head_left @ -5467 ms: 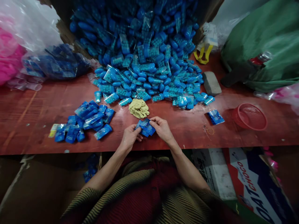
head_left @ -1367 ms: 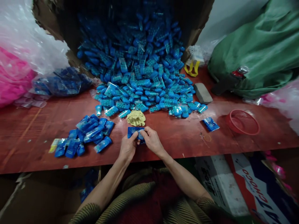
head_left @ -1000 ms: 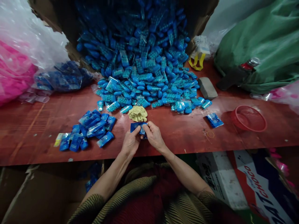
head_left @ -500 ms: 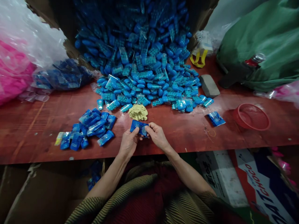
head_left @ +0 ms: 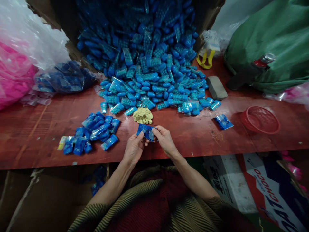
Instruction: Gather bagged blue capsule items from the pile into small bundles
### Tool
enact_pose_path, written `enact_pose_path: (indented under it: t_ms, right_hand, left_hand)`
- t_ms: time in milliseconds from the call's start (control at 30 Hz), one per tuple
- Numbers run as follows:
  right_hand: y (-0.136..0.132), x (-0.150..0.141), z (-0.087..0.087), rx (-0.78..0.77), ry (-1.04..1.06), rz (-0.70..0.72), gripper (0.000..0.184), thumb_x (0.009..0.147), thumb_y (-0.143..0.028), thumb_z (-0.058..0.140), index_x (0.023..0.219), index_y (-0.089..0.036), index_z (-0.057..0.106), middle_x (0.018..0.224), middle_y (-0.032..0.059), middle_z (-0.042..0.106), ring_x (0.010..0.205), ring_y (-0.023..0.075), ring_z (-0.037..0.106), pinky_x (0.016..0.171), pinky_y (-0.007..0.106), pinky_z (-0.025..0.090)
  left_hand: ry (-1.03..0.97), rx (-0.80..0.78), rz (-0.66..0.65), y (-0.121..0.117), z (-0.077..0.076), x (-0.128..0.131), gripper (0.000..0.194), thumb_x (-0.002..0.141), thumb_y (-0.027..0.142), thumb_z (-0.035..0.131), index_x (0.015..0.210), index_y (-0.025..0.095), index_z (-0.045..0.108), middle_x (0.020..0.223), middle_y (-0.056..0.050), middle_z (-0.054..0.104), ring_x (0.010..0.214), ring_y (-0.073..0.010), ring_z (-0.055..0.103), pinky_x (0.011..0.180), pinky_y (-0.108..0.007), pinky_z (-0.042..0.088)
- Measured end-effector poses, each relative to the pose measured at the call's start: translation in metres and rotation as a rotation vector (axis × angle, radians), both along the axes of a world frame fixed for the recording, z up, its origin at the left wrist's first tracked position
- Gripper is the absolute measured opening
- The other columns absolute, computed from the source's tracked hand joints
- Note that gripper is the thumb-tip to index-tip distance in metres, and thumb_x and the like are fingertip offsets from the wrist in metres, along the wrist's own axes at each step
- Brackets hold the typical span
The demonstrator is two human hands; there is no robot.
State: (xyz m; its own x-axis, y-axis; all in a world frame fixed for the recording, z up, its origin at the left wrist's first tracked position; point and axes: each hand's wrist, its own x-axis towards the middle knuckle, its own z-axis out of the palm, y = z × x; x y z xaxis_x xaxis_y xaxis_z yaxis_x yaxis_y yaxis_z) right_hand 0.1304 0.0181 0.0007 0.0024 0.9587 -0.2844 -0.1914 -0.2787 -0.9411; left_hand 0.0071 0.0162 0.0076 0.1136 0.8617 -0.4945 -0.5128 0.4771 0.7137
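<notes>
Both of my hands pinch one small blue printed packet (head_left: 145,131) just above the red-brown table (head_left: 36,129), near its front edge. My left hand (head_left: 134,147) grips the packet's left side with closed fingers. My right hand (head_left: 165,140) grips its right side. A crumpled yellow cloth (head_left: 143,115) lies just beyond the packet. A big heap of blue capsule tubes (head_left: 149,64) spills from a cardboard box (head_left: 72,53) at the back. A pile of several finished blue packets (head_left: 93,132) lies to the left of my hands.
A red mesh basket (head_left: 260,120), a lone blue packet (head_left: 223,122) and a grey block (head_left: 216,88) sit on the right. A green bag (head_left: 270,42) fills the back right. Clear bags with pink and blue goods (head_left: 29,74) lie at the left. Printed cartons (head_left: 260,190) stand under the table.
My hands have kept hold of the blue packet and worked it between the fingers; it has shifted slightly and tilted. The head view has drifted a little.
</notes>
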Motion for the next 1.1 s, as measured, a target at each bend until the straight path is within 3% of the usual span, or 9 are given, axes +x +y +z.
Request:
enact_pose_path:
  t_ms: [200,400,600,933,1100]
  right_hand:
    - [-0.002,0.002,0.000,-0.020,-0.023,-0.002,0.029,0.074,-0.045,0.057,0.062,-0.019,0.050,0.050,-0.0054,0.046,0.046,0.0082,0.042,0.046,0.021,0.038]
    - [0.000,0.004,0.001,-0.017,-0.001,-0.016,0.029,0.073,-0.045,0.057,0.061,-0.019,0.051,0.051,-0.0046,0.048,0.046,0.0081,0.042,0.047,0.021,0.038]
    - [0.000,0.003,-0.002,-0.026,0.003,-0.033,0.028,0.072,-0.044,0.058,0.063,-0.019,0.052,0.053,-0.0044,0.048,0.048,0.0081,0.043,0.048,0.021,0.038]
    - [-0.001,-0.001,-0.003,0.023,0.011,-0.006,0.022,0.073,-0.038,0.059,0.067,-0.018,0.053,0.059,-0.0052,0.049,0.053,0.0076,0.043,0.054,0.021,0.037]
    - [-0.001,-0.005,-0.008,0.009,-0.029,-0.060,0.031,0.075,-0.043,0.059,0.060,-0.018,0.046,0.054,-0.0067,0.042,0.050,0.0068,0.037,0.050,0.020,0.033]
  left_hand:
    - [0.028,-0.037,0.056,-0.001,-0.004,-0.002,0.035,0.053,0.036,0.082,0.066,0.011,0.061,0.059,-0.001,0.062,0.048,-0.0082,0.054,0.043,-0.019,0.037]
    - [0.014,0.002,-0.047,0.000,-0.004,-0.007,0.029,0.056,0.032,0.080,0.067,0.010,0.063,0.061,-0.004,0.064,0.053,-0.0100,0.056,0.046,-0.020,0.039]
    - [0.095,0.028,0.059,-0.001,-0.006,-0.003,0.029,0.053,0.031,0.080,0.063,0.010,0.063,0.057,-0.002,0.062,0.051,-0.0093,0.054,0.047,-0.020,0.039]
    - [0.024,0.012,0.079,-0.002,-0.009,-0.001,0.029,0.054,0.030,0.081,0.066,0.011,0.063,0.060,-0.001,0.062,0.052,-0.0091,0.055,0.047,-0.020,0.040]
    - [0.021,-0.003,0.071,-0.004,-0.008,0.002,0.032,0.053,0.030,0.081,0.071,0.010,0.065,0.063,-0.002,0.065,0.055,-0.0099,0.056,0.049,-0.020,0.040]
